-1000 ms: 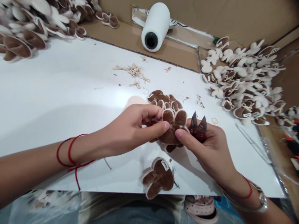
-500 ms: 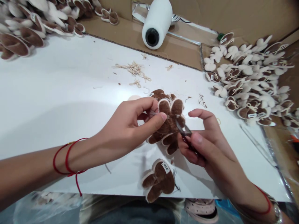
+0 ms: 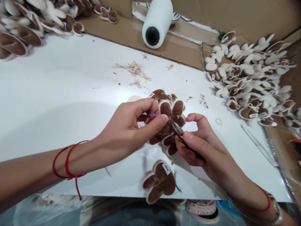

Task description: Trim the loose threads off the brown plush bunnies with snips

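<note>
Between the thumb and fingers of my left hand (image 3: 138, 121) is a brown plush bunny piece (image 3: 177, 110) with a pale edge and two ears. A fine thread appears pinched there too. My right hand (image 3: 199, 141) closes around thread snips (image 3: 177, 129), whose blades point at the plush just below its ears. Several more brown plush pieces (image 3: 158, 94) lie under and behind the held one, partly hidden. Nearer the table's front edge lies another bunny piece (image 3: 162, 179) with a white label and dark threads beside it.
A white thread cone (image 3: 158, 23) lies on cardboard at the back. Small cream bows (image 3: 135, 68) sit mid-table. Heaps of plush pieces fill the left corner (image 3: 30, 34) and the right side (image 3: 249, 75). Tweezers (image 3: 258, 145) and a rubber band (image 3: 219, 121) rest at the right.
My right hand has moved left, bringing the snips' blades from the plush's right side to near its middle, below the ears. My left hand stays nearly still.
</note>
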`<move>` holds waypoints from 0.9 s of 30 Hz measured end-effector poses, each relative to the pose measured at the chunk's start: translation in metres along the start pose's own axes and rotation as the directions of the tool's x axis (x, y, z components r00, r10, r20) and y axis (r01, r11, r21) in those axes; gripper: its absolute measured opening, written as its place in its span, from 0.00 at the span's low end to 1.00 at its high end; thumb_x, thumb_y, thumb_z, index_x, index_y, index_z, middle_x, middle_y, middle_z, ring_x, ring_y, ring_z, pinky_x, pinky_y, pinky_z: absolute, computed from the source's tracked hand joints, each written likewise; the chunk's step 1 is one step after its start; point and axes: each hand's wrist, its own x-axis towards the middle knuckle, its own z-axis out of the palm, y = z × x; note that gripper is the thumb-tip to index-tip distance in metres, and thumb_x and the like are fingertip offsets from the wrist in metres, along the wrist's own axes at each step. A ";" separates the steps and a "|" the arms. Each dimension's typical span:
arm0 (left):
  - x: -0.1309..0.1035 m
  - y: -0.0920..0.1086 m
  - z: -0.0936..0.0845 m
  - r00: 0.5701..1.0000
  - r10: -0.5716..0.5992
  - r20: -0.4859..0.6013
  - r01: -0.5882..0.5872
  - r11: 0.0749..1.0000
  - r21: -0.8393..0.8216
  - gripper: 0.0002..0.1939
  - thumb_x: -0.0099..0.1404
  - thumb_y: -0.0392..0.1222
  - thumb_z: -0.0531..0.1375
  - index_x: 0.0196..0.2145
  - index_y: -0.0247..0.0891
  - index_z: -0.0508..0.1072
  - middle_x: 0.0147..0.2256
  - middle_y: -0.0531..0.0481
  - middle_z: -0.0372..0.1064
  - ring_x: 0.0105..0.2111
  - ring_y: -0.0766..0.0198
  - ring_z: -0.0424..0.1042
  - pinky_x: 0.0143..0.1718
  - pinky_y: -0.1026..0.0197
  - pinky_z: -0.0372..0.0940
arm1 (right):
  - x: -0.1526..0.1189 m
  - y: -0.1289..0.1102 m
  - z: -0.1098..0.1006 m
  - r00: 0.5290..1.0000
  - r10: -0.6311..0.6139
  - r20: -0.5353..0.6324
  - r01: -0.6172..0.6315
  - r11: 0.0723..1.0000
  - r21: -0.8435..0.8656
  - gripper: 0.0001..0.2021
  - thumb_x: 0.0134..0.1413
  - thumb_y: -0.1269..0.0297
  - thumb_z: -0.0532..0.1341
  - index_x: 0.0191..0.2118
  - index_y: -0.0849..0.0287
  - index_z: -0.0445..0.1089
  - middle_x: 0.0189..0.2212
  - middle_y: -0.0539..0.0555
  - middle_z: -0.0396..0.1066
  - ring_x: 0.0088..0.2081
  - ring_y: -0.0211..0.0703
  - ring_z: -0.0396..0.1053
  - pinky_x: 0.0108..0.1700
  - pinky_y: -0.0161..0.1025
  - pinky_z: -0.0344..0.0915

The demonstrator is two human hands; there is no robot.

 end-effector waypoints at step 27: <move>-0.003 -0.005 0.003 0.990 -0.049 0.129 0.059 0.995 -0.076 0.05 0.65 0.36 0.59 0.31 0.34 0.72 0.25 0.56 0.68 0.26 0.72 0.66 0.26 0.71 0.63 | 0.008 0.005 -0.001 0.997 0.029 0.072 -0.037 0.991 0.125 0.14 0.63 0.61 0.59 0.39 0.50 0.47 0.17 0.37 0.53 0.17 0.28 0.39 0.17 0.24 0.38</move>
